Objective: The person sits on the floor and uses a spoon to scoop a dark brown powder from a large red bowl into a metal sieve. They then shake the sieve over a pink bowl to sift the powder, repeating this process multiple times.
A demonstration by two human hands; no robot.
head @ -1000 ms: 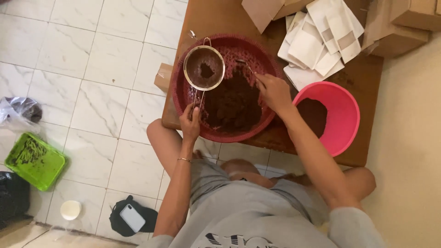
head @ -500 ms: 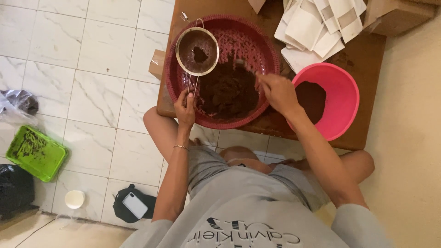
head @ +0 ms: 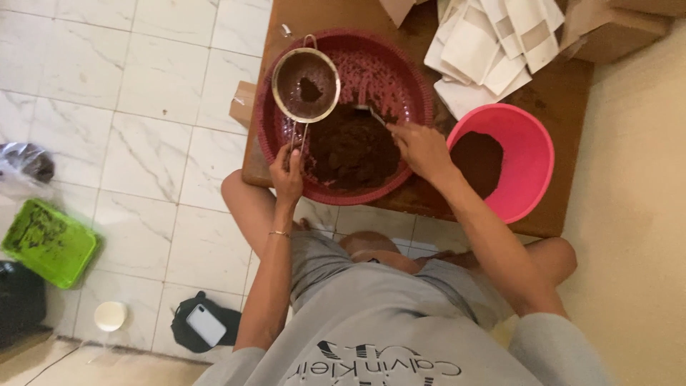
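Observation:
My left hand [head: 286, 174] grips the wire handle of a round metal sieve [head: 306, 86], which is held over the left part of a big red basin [head: 400, 71]. A small lump of brown powder lies in the sieve. A heap of dark brown powder [head: 350, 146] fills the basin's near side. My right hand [head: 421, 150] holds a spoon [head: 371, 113] whose tip is at the top of the heap. To the right of the basin stands a pink bowl [head: 532, 154] with more brown powder in it.
Basin and bowl sit on a low wooden table [head: 564, 93] with white paper pouches [head: 493, 50] and cardboard boxes [head: 629, 25] at its far side. On the tiled floor lie a green tray [head: 46, 243], a phone on a black pouch [head: 206, 325] and a white lid [head: 111, 316].
The view has drifted a little. The sieve stays over the basin in my left hand. My right hand with the spoon has shifted slightly along the powder heap.

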